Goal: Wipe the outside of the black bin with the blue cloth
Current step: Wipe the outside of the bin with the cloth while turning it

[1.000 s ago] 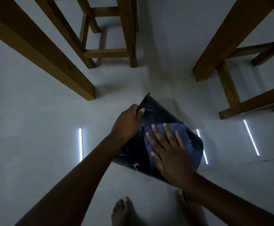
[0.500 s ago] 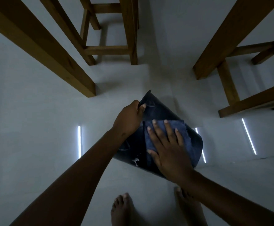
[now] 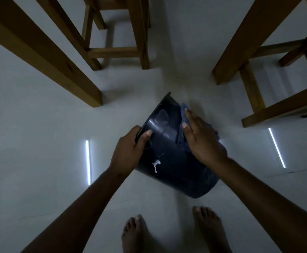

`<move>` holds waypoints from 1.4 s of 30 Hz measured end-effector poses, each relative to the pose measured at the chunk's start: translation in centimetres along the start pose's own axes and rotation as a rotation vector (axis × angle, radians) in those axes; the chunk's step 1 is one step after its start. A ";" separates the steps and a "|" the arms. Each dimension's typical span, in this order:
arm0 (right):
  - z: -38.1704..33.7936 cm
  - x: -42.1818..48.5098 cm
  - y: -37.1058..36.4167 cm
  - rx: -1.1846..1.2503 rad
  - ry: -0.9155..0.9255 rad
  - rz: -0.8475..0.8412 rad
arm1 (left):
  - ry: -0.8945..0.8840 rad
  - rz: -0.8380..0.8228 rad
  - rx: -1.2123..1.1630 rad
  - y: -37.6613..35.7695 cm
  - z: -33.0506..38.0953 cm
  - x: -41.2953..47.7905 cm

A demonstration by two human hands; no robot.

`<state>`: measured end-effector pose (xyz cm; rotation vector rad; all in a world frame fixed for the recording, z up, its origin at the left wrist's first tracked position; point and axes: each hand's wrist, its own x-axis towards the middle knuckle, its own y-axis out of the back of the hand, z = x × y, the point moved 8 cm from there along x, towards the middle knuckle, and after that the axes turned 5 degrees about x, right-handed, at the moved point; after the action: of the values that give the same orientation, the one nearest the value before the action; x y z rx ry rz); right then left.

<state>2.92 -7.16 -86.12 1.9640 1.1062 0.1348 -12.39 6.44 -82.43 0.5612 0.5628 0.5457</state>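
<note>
**Wiping One Bin, Two Hands on It**

Counting what lay in view: one bin (image 3: 169, 157), one cloth (image 3: 183, 114), two hands, two bare feet, and three pale light streaks on the floor (image 3: 39, 125).

That bin was black, smooth, glossy plastic, a tapered round shape tipped on its side, rim pointing away toward upper left and base nearest the feet. A white smear (image 3: 156, 164) marked its side low down. It sat between both hands, above the floor's middle; whether its base touched the floor could not be told.

Left hand (image 3: 129, 152) gripped the rim, thumb lying on the outer wall and fingers curled round the edge out of sight. Right hand (image 3: 202, 141) lay flat, fingers extended and close together, pressing the cloth against the bin's upper right side. Only a crumpled blue fringe of soft fabric showed beyond the fingertips and along the hand's edges; the hand hid the rest.

Both feet, left foot (image 3: 136, 232) and right foot (image 3: 209, 227), stood just below the bin. Floor looked smooth, pale grey and reflective. Square-cut brown wooden furniture legs (image 3: 45, 52) and rails stood around the far side, well apart from the bin.
</note>
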 end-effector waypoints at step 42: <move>-1.1 -0.1 1.0 0.060 0.097 0.105 | -0.073 0.010 0.131 0.0 1.5 1.7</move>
<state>3.00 -6.72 -84.68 2.0884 1.0807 0.2584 -10.24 7.00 -81.91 0.7055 0.5289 0.4986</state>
